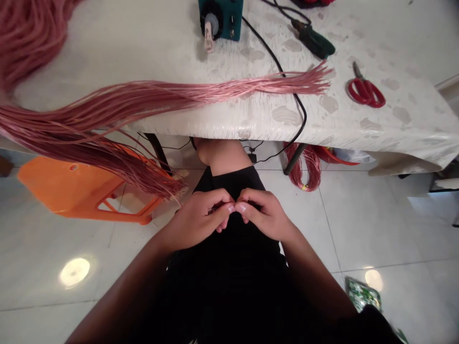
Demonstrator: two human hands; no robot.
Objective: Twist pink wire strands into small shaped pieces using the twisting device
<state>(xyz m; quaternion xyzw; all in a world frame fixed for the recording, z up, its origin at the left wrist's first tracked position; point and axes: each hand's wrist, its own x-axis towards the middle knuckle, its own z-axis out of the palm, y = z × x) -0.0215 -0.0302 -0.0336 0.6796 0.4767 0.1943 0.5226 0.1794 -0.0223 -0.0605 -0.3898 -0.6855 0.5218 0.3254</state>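
Observation:
My left hand (204, 217) and my right hand (265, 212) meet above my lap, thumbs and forefingers pinched together with their tips touching. Whatever lies between the fingertips is too small or hidden to make out. Beyond them, a long bundle of pink strands (150, 98) stretches across the front of the table (222, 119), its cut ends pointing right. Part of the pink bundle hangs off the table edge to the left of my hands, over an orange stool (68, 191).
Red-handled scissors (366, 91) and a dark green-handled tool (315, 40) lie at the right of the table. A teal device (231, 19) with a black cable stands at the back. Under the table is a coil of pink wire (308, 167).

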